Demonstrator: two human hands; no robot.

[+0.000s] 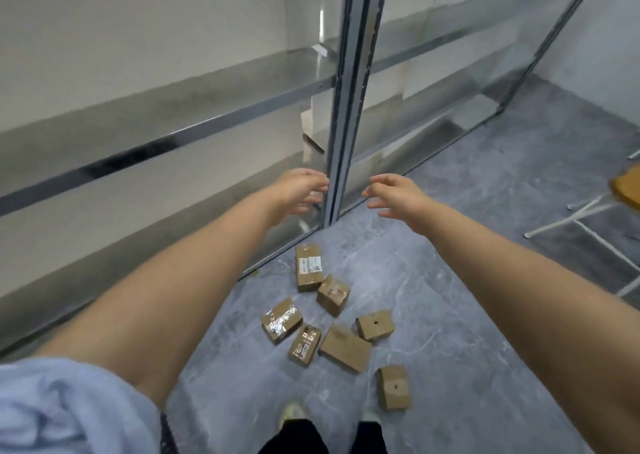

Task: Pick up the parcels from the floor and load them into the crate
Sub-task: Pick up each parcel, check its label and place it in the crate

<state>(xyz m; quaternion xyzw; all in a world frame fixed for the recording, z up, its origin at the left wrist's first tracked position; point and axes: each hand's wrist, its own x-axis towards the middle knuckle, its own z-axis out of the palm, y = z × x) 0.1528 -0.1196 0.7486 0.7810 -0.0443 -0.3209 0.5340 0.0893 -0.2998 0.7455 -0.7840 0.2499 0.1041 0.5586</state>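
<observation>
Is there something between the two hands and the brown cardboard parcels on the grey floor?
Nothing visible. The left hand and right hand are open in the air, and the brown cardboard parcels lie uncovered on the grey floor, closer to the person's feet. No crate is in view.

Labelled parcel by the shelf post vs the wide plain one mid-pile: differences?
The labelled parcel shows a white label and tape; the plain parcel shows bare cardboard. The labelled parcel lies farthest out, near the shelf; the plain parcel sits mid-cluster and looks broader. Both are brown cardboard, on the floor, untouched.
</observation>
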